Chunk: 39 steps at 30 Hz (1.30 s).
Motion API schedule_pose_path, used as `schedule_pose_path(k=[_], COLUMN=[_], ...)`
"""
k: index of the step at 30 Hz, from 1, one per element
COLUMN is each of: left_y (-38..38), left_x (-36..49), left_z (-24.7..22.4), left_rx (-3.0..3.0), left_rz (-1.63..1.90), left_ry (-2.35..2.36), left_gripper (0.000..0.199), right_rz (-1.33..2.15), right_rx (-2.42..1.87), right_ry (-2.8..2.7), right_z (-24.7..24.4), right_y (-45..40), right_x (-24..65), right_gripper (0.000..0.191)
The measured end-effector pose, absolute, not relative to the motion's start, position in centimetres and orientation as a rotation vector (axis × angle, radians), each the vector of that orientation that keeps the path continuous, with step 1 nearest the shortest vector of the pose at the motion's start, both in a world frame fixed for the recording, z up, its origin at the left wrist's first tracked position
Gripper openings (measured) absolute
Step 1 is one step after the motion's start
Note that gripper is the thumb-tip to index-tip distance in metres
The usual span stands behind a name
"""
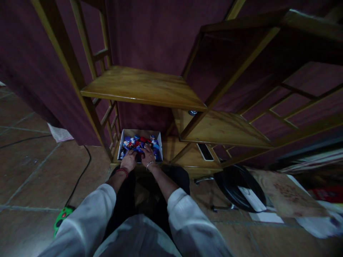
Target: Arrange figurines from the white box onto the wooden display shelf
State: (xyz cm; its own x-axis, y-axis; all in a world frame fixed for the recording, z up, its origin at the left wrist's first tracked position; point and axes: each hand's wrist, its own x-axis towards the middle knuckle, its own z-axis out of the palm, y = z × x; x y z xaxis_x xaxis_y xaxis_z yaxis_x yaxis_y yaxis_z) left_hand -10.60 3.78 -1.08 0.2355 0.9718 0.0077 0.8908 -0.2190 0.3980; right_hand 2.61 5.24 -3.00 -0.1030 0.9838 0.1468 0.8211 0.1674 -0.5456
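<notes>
A white box [161, 146] stands on the lowest wooden shelf. Several small wrapped pieces [139, 141] in blue, red, purple and white fill it. My left hand [129, 160], with a red bead bracelet at the wrist, reaches over the box's near left edge, its fingertips down among the pieces. Beside it, my right hand [148, 156], wearing a silver bracelet, lies over the near middle of the box with its fingers spread on the pieces. The ends of my left fingers are too dark and small to make out.
Wooden shelves [139, 87] rise above the box. A phone [205, 151] lies on the lower shelf to the right. A black round stool [239, 187] stands on the floor at the right, and a green power strip [62, 218] with a black cable lies at the left.
</notes>
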Motion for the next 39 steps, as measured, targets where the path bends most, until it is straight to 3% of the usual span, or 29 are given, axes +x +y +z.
schedule_pose_path(k=[7, 14, 19, 32, 39], left_y=[3.9, 3.9, 3.8, 3.7, 3.6], left_x=[-10.9, -11.1, -11.0, -10.7, -10.5], left_z=[-1.5, -1.7, -1.4, -1.4, -1.1], left_rx=[2.203, 2.263, 2.175, 2.132, 2.157], left_rz=[0.383, 0.367, 0.329, 0.214, 0.153], left_ry=[1.707, 1.699, 1.771, 1.757, 1.711], left_gripper=[0.027, 0.024, 0.026, 0.033, 0.035], right_rz=[0.515, 0.344, 0.404, 0.63, 0.706], right_rx=[-1.575, -1.749, -1.746, -1.822, -1.905], right_ry=[-2.127, -1.859, -1.876, -1.834, -1.776], right_z=[-3.2, -3.2, -3.4, -3.1, -2.9], right_y=[4.1, 2.5, 2.0, 2.9, 3.2], right_x=[2.3, 3.6, 4.4, 3.6, 3.8], right_gripper=[0.046, 0.035, 0.027, 0.039, 0.026])
